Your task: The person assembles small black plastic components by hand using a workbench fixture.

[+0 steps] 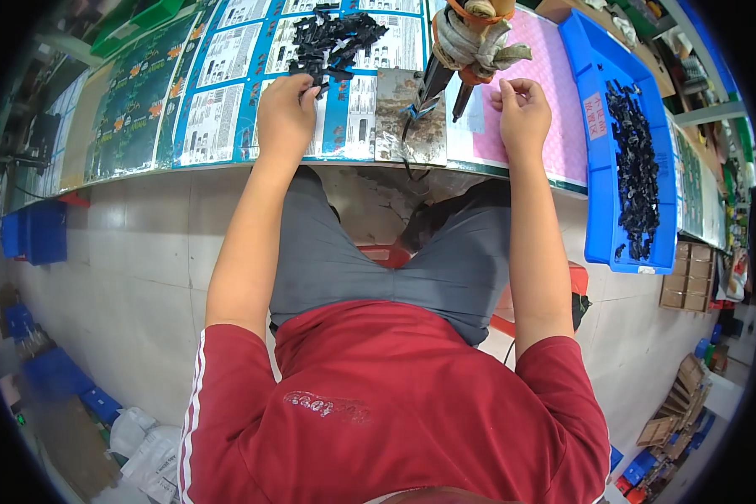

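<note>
My left hand (287, 116) is at the near edge of a heap of small black plastic parts (338, 38) on the bench. Its thumb and fingers are closed at a black piece that sticks out beside the fingertips. My right hand (526, 116) hovers over a pink sheet (550, 71), its fingers curled and thumb pressed in. Whatever it may hold is too small to make out. Between my hands, a tool wrapped in grey cloth and orange bands (472, 42) points down close to a worn metal plate (412, 139).
A long blue bin (596, 206) with many black parts stands to my right, overhanging the bench edge. Printed blue and white sheets (210, 122) cover the bench. A dark cable (406, 139) runs down over the plate. Blue bins (38, 231) stand at the left.
</note>
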Demonstrator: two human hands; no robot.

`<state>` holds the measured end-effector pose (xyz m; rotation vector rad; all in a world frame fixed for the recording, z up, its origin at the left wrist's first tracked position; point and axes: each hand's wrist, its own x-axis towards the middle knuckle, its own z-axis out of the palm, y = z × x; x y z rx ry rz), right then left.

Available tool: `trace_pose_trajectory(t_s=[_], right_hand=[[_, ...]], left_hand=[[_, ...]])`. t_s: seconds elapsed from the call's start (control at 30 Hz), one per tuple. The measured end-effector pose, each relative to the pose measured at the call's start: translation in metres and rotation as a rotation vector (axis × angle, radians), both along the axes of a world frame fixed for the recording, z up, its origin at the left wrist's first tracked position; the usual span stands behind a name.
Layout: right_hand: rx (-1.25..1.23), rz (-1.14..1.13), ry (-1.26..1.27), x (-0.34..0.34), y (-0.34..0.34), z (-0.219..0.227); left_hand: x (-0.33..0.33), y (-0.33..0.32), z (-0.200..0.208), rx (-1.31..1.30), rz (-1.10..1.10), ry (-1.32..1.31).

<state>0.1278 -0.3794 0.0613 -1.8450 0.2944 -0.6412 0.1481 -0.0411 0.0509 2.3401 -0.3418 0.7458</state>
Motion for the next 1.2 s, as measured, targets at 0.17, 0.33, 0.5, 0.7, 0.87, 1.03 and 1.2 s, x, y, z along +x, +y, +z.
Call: trace_pose_trajectory(t_s=[0.17, 0.33, 0.5, 0.7, 0.87, 1.03, 1.2], right_hand=[[0.005, 0.014, -0.036, -0.009, -0.003, 0.001], [0.121, 0.021, 0.136, -0.103, 0.038, 0.012], [0.543, 0.466, 0.168, -0.175, 0.089, -0.008], [0.326, 0.630, 0.263, -0.155, 0.109, 0.019], [0.312, 0.702, 0.241, -0.163, 0.104, 0.029], [0.162, 0.808, 0.181, -0.157, 0.095, 0.034], [0.005, 0.834, 0.222, -0.156, 0.097, 0.043]], left_hand=[[-0.016, -0.002, 0.005, -0.088, -0.014, -0.055], [-0.098, -0.003, 0.012, -0.501, -0.122, 0.238], [-0.149, -0.038, 0.011, -0.665, -0.368, 0.351], [-0.157, -0.059, 0.017, -0.545, -0.422, 0.320], [-0.165, -0.054, 0.044, -0.482, -0.519, 0.297], [-0.168, -0.046, 0.040, -0.790, -0.670, 0.653], [-0.166, -0.045, 0.045, -0.781, -0.549, 0.910]])
